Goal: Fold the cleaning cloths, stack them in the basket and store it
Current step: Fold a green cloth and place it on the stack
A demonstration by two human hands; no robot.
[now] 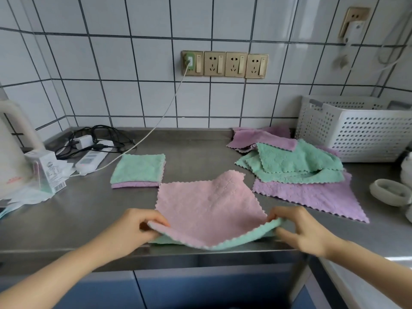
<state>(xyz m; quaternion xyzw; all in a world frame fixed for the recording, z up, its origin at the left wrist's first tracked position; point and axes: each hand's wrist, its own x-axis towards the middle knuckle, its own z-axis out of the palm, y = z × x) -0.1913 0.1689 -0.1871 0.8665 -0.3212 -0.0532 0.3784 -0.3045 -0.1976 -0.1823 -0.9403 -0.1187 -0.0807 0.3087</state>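
Observation:
A pink cloth with a green underside (209, 206) lies spread on the steel counter (66, 210) near its front edge. My left hand (133, 230) pinches its near left corner and my right hand (305, 230) pinches its near right corner, both lifted slightly off the counter. A small folded stack, green on purple (138, 169), sits to the left behind it. A loose pile of green and purple cloths (296, 172) lies at the right. The white perforated basket (356, 130) stands against the wall at the back right.
A white kettle (11, 150), a small carton (46, 170) and papers crowd the left end. A power strip with black cables (93, 152) lies at the back left, a white cord running up to the wall sockets (225, 64). White round objects (390, 192) sit at the far right.

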